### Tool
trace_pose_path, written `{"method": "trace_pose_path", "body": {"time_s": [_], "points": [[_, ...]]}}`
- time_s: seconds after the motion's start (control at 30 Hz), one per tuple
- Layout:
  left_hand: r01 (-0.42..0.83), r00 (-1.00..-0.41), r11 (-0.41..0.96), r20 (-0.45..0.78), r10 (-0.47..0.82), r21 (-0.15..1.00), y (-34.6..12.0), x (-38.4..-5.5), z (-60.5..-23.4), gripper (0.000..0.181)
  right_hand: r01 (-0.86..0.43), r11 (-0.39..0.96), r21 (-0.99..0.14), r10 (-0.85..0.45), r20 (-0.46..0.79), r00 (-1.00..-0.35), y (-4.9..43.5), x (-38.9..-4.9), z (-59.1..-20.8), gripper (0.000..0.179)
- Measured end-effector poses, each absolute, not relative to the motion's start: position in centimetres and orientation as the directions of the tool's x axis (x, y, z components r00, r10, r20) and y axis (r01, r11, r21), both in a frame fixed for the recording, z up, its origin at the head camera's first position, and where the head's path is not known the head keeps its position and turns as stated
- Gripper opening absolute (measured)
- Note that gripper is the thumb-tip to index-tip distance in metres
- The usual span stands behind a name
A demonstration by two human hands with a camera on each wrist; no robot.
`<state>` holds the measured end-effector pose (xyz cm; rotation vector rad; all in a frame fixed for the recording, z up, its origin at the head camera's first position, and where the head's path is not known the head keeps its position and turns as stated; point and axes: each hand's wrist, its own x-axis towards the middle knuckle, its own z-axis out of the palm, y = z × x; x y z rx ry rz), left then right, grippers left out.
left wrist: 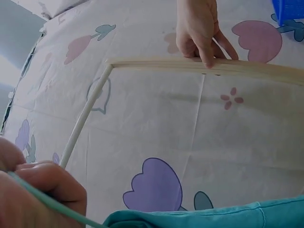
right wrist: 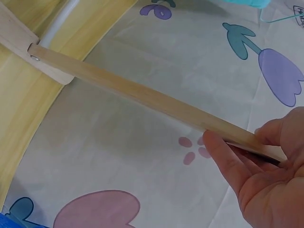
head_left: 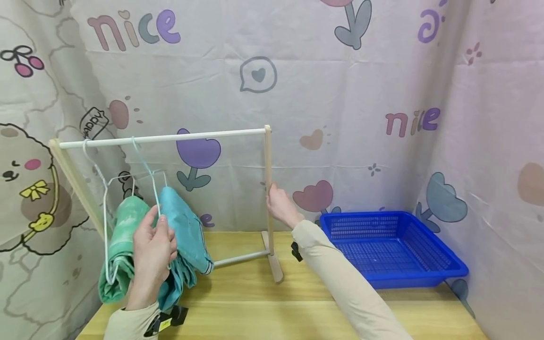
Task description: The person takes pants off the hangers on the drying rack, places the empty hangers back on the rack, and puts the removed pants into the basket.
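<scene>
A clothes rack with a white top rail [head_left: 204, 136] and wooden posts stands on the left part of the table. Two hangers hook over its rail: a white hanger [head_left: 105, 203] with a green garment [head_left: 127, 222], and a pale teal hanger [head_left: 144, 159] with a blue-teal garment [head_left: 180, 226]. My left hand [head_left: 154, 248] pinches the side of the teal hanger between thumb and fingers, in front of the clothes. At the rack's right post [head_left: 268, 158], my right hand [head_left: 282, 206] grips the wood about halfway up; the right wrist view shows thumb and fingers [right wrist: 228, 161] around it.
A blue plastic basket [head_left: 425, 274] sits on the right of the wooden table [head_left: 297, 311]. Printed curtains [head_left: 340, 94] enclose the back and sides. The rack's lower bar [head_left: 242, 259] and right foot [head_left: 276, 269] lie near the tabletop.
</scene>
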<state>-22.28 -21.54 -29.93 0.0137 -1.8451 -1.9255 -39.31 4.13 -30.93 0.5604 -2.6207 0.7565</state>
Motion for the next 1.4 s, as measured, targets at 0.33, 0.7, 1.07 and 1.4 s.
{"method": "trace_pose_path", "body": {"time_s": [0.33, 0.7, 1.07, 1.4], "points": [[0.327, -0.812, 0.163, 0.365, -0.456, 0.931, -20.5, -22.6, -30.1, 0.046, -0.473, 0.767, -0.434, -0.276, 0.443, -0.853, 4.2, -39.1, -31.1, 0.022], [0.358, -0.804, 0.228, 0.423, -0.418, 0.905, -19.9, -23.0, -29.7, 0.040, -0.455, 0.775, -0.439, -0.255, 0.441, -0.860, 3.7, -39.0, -30.9, 0.017], [0.474, -0.730, 0.329, 0.573, -0.372, 0.817, -19.1, -23.4, -28.4, 0.034, -0.452, 0.790, -0.414, -0.253, 0.452, -0.856, 3.9, -39.0, -31.1, 0.021], [0.496, -0.764, 0.247, 0.554, -0.332, 0.832, -18.7, -22.9, -28.2, 0.033, -0.455, 0.798, -0.396, -0.246, 0.475, -0.845, 3.8, -39.1, -31.3, 0.022]]}}
